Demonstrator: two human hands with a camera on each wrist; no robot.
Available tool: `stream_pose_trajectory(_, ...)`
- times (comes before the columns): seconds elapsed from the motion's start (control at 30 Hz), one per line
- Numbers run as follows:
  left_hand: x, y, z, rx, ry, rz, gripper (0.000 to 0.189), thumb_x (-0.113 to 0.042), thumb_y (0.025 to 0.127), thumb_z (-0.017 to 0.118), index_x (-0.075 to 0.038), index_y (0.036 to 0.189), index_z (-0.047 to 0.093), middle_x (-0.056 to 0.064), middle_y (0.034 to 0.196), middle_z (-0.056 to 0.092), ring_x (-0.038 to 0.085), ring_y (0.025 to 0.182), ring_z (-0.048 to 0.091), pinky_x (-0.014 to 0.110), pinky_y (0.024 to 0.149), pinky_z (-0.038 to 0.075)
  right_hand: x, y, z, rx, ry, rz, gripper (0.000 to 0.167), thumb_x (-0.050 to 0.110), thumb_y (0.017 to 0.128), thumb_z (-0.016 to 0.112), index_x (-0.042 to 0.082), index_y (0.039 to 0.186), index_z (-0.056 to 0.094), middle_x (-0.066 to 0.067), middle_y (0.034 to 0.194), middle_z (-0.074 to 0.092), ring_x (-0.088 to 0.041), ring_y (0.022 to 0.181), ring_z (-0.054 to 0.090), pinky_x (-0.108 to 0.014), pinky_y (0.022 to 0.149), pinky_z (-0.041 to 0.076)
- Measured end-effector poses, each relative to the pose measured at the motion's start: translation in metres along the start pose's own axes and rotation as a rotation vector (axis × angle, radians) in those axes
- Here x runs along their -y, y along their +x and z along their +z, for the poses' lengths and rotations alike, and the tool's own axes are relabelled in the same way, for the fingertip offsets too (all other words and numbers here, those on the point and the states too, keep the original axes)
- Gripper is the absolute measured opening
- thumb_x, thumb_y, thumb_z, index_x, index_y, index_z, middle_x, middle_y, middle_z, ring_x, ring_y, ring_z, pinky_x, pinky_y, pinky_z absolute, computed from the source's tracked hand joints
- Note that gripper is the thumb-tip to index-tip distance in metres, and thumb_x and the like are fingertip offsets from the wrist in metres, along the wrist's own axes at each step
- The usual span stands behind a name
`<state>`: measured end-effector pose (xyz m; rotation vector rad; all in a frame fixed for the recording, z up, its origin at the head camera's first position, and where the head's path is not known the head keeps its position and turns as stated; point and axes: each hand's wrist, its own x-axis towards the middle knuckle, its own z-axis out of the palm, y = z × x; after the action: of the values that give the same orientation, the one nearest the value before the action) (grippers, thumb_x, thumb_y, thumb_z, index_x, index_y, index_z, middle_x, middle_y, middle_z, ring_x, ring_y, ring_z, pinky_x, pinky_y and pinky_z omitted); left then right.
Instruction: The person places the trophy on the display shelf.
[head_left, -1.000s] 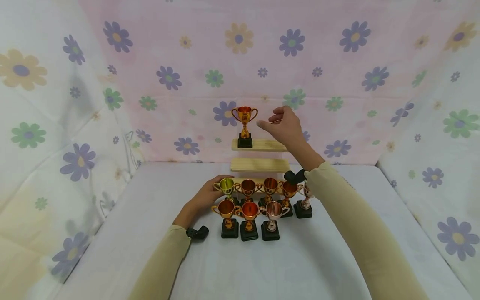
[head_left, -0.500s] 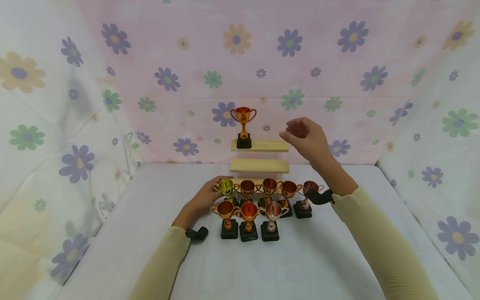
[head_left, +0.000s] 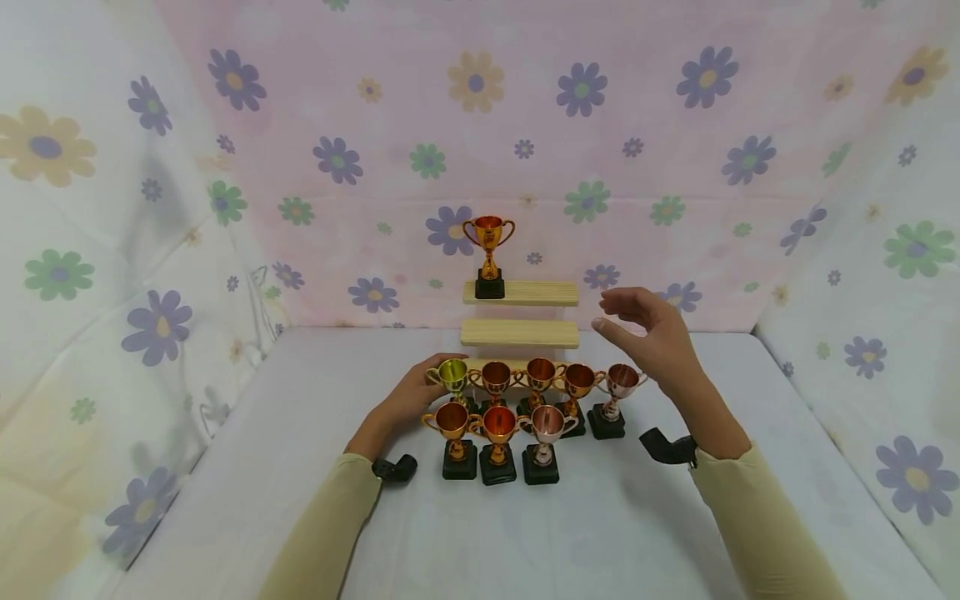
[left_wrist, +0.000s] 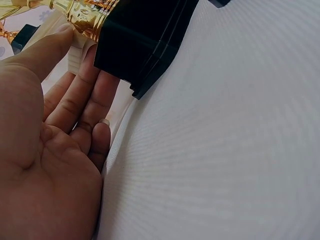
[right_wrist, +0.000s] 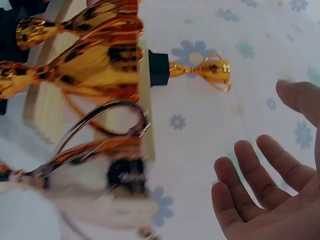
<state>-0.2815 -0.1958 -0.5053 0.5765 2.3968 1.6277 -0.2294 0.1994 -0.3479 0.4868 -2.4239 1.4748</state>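
Note:
In the head view, one gold trophy cup [head_left: 489, 242] stands upright on the top wooden shelf [head_left: 543, 293], at its left end. My right hand [head_left: 652, 342] hangs in the air right of the shelves, fingers apart and holding nothing; the right wrist view shows its spread fingers [right_wrist: 265, 175]. My left hand [head_left: 411, 390] lies by the left end of the lowest shelf, beside a yellow-green gold trophy cup [head_left: 453, 375]. In the left wrist view, its thumb is close to that cup's gold stem [left_wrist: 87, 20], and loosely extended fingers reach behind the black base [left_wrist: 145, 40].
Several trophies stand in two rows before the shelves, including a pinkish one [head_left: 622, 382] at the right end and another pinkish one [head_left: 548, 423] in front. A middle shelf [head_left: 520, 332] sits below the top one. Flowered cloth [head_left: 480, 150] hangs behind the white-covered table [head_left: 300, 517].
My right hand has moved away from the cup on the top shelf, rightward and down towards the trophy row. My left hand and the trophies have stayed put.

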Motion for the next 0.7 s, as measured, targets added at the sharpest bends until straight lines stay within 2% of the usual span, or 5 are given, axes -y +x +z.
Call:
stream_pose_trajectory(0.2, 0.0, 0.0, 0.0, 0.002, 0.0, 0.009, 0.047, -0.015, 0.109, 0.061, -0.018, 0.155, 0.054, 0.008, 0.145, 0.063, 0.029, 0.135, 0.059, 0.055, 0.115, 0.045, -0.031, -0.017, -0.009, 0.001, 0.002, -0.053, 0.049, 0.016, 0.1, 0.076, 0.007, 0.144, 0.059, -0.011, 0.138, 0.064, -0.027, 0.131, 0.058, -0.018, 0.109, 0.043)
stream_pose_trajectory(0.33, 0.001, 0.0, 0.0, 0.005, 0.002, 0.006, 0.047, -0.014, 0.109, 0.06, -0.018, 0.155, 0.053, 0.008, 0.145, 0.062, 0.029, 0.134, 0.059, 0.055, 0.115, 0.045, -0.051, -0.027, -0.015, 0.046, 0.037, -0.078, 0.056, 0.01, 0.098, 0.077, 0.008, 0.149, 0.055, -0.009, 0.144, 0.06, -0.022, 0.134, 0.056, -0.016, 0.111, 0.041)
stream_pose_trajectory(0.47, 0.002, -0.001, -0.001, -0.004, 0.008, 0.002, 0.047, -0.014, 0.108, 0.061, -0.019, 0.155, 0.054, 0.007, 0.145, 0.063, 0.028, 0.134, 0.059, 0.055, 0.115, 0.045, -0.069, -0.03, -0.021, 0.133, 0.104, -0.084, 0.067, 0.003, 0.096, 0.077, 0.01, 0.156, 0.047, -0.009, 0.151, 0.054, -0.024, 0.139, 0.051, -0.016, 0.112, 0.041)
stream_pose_trajectory(0.6, 0.002, 0.0, -0.001, -0.001, 0.003, 0.006, 0.046, -0.015, 0.109, 0.061, -0.02, 0.154, 0.054, 0.006, 0.146, 0.062, 0.028, 0.136, 0.058, 0.054, 0.116, 0.044, -0.084, -0.03, -0.026, 0.243, 0.176, -0.08, 0.088, -0.005, 0.094, 0.076, 0.016, 0.166, 0.031, -0.014, 0.161, 0.041, -0.037, 0.148, 0.04, -0.018, 0.114, 0.04)
stream_pose_trajectory(0.7, 0.001, 0.0, 0.0, 0.004, 0.0, 0.007, 0.046, -0.015, 0.109, 0.06, -0.02, 0.154, 0.055, 0.006, 0.146, 0.062, 0.027, 0.136, 0.058, 0.053, 0.116, 0.045, -0.095, -0.031, -0.028, 0.33, 0.197, -0.063, 0.107, -0.006, 0.092, 0.077, 0.025, 0.171, 0.012, -0.015, 0.169, 0.027, -0.044, 0.153, 0.03, -0.036, 0.122, 0.038)
